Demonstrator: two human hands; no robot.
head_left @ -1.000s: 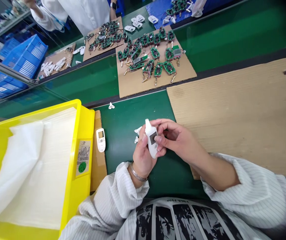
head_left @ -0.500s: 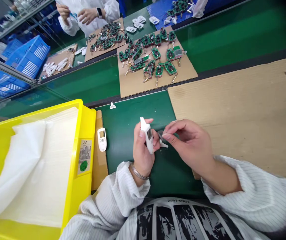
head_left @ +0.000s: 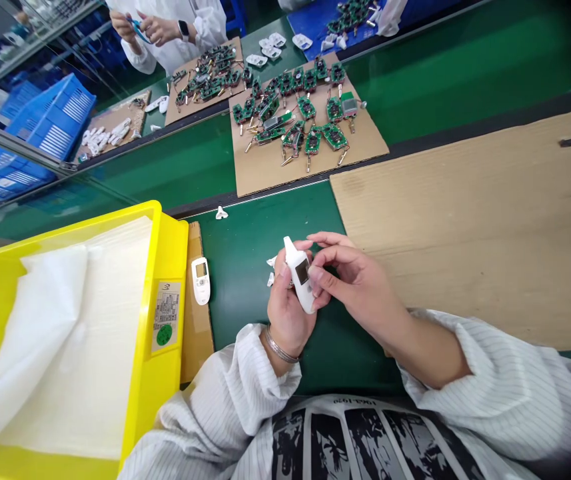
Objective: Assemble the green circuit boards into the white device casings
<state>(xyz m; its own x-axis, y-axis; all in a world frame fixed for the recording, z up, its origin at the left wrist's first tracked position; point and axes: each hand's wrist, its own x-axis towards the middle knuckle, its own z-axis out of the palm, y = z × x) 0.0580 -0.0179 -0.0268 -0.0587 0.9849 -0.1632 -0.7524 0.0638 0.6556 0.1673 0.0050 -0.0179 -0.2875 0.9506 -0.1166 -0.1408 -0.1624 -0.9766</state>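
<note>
My left hand (head_left: 288, 310) grips a white handheld thermometer (head_left: 300, 275), which stands tilted with its pointed tip up and its dark display facing me. The fingertips of my right hand (head_left: 355, 283) press against the device's right side, near the display. Small white scraps (head_left: 270, 270) lie on the green bench mat just left of my left hand. A second white device (head_left: 200, 281) with a small display lies on a cardboard strip to the left, apart from both hands.
A yellow bin (head_left: 168, 230) lined with white sheeting stands at my left. Bare cardboard (head_left: 470, 227) lies to the right. Beyond, cardboard sheets (head_left: 260, 177) carry several green circuit boards. A co-worker's hands (head_left: 140, 27) work at the far side, near blue crates (head_left: 50, 117).
My right hand has come back from a small piece held off to the right and now touches the device. The device has turned its display toward me. That small piece no longer shows.
</note>
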